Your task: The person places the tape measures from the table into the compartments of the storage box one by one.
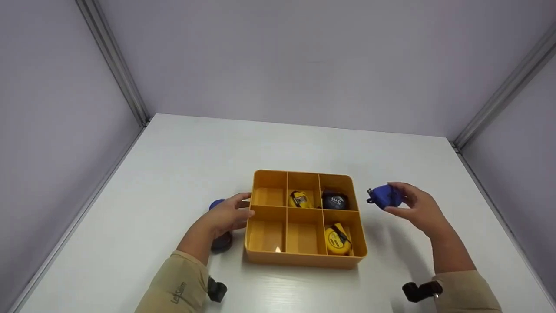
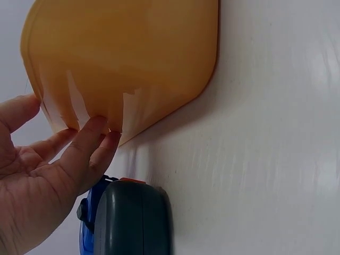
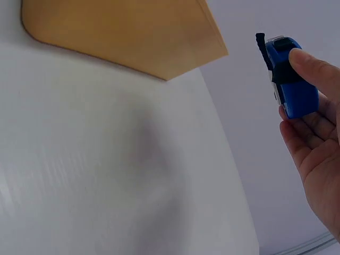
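Beside yellow organizer tray [image 1: 260,256], blue tape measure [image 1: 384,196] in right hand [image 1: 419,208].

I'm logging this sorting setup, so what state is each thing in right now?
Yellow divided tray: on the table, three compartments filled, three bare.
Blue tape measure: held in the air by the right hand, beside the tray.
Left hand: fingers straight, touching the tray's left wall.
Grey-and-blue tape measure: on the table by the left hand.
Two yellow tape measures and a black one: in compartments.
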